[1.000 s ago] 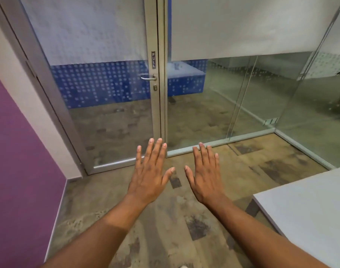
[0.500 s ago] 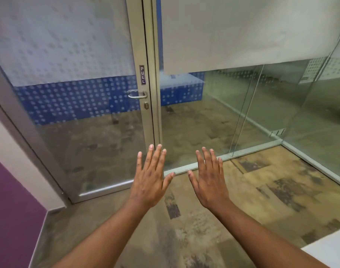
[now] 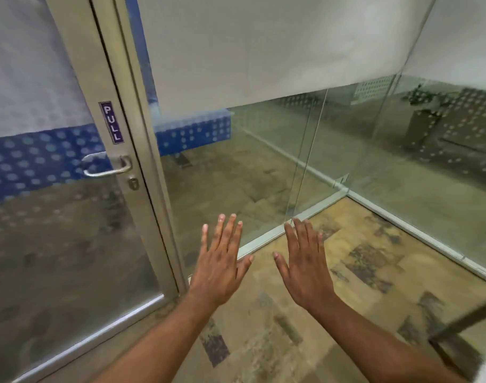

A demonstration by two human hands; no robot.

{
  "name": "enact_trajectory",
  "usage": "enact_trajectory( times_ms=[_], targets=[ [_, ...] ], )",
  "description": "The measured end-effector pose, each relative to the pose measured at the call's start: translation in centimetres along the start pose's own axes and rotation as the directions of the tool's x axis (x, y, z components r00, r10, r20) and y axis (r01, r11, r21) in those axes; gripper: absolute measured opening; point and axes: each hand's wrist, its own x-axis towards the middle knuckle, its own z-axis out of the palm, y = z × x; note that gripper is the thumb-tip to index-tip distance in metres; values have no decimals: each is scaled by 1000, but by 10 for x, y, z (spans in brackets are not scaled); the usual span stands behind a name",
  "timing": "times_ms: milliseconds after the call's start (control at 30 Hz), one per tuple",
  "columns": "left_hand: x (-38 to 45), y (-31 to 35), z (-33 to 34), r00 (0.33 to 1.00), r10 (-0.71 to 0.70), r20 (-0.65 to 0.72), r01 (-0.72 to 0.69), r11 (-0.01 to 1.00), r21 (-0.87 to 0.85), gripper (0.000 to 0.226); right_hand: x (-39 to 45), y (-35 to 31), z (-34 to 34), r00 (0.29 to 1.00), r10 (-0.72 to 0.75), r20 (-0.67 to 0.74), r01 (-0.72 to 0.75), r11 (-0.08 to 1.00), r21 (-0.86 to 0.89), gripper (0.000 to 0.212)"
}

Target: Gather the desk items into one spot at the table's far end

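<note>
Facing a glass door (image 3: 70,230), left hand (image 3: 219,269) and right hand (image 3: 305,272) hover spread over patchy floor (image 3: 346,258).

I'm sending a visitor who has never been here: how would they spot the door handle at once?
Start at the grey-framed glass door left of the clear glass wall. On its frame a small purple PULL sign runs vertically. Just below it is the door handle, a curved silver lever reaching left across the blue dotted band, with a round keyhole beneath; it is the only projecting metal part.

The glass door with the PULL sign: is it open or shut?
Shut: the glass door sits flush against its frame, with no gap.
</note>
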Motion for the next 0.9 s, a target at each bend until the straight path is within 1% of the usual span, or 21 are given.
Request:
enact_trajectory(
  times_ms=[67, 133, 200, 267, 400, 500, 567, 667, 767, 833, 900],
  targets=[
    [41, -6, 20, 997, 79, -10, -79, 997, -17, 78, 26, 11, 6, 997, 77, -9, -77, 997, -10, 74],
    [80, -2, 38, 991, 135, 19, -135, 990, -40, 78, 45, 30, 9, 989, 149, -9, -149, 988, -35, 73],
    [116, 12, 55, 981, 192, 35, -188, 978, -88, 79, 57, 58, 9, 978, 208, -18, -209, 976, -56, 72],
    [151, 32, 77, 963, 268, 19, -263, 956, -134, 79, 68, 91, 8, 962, 272, -38, -274, 958, -80, 73],
    [221, 87, 116, 916, 399, 31, -389, 906, -165, 81, 90, 163, 13, 903, 423, -78, -429, 896, -110, 74],
    [277, 135, 145, 875, 484, 2, -474, 857, -202, 80, 109, 222, 22, 869, 481, -118, -493, 863, -112, 73],
    [313, 167, 165, 840, 542, -18, -535, 822, -196, 80, 123, 263, 25, 842, 521, -142, -536, 836, -112, 71],
    [366, 215, 189, 814, 580, 18, -565, 799, -206, 80, 143, 320, 22, 794, 591, -141, -605, 791, -88, 70],
    [413, 263, 213, 789, 614, 19, -599, 776, -197, 81, 159, 374, 17, 781, 604, -161, -623, 774, -116, 72],
    [439, 296, 224, 766, 642, 41, -617, 751, -234, 81, 165, 409, 13, 751, 640, -160, -659, 743, -121, 72],
    [460, 327, 237, 733, 679, 35, -647, 713, -270, 81, 167, 439, 10, 717, 674, -176, -696, 705, -135, 73]
  ],
)
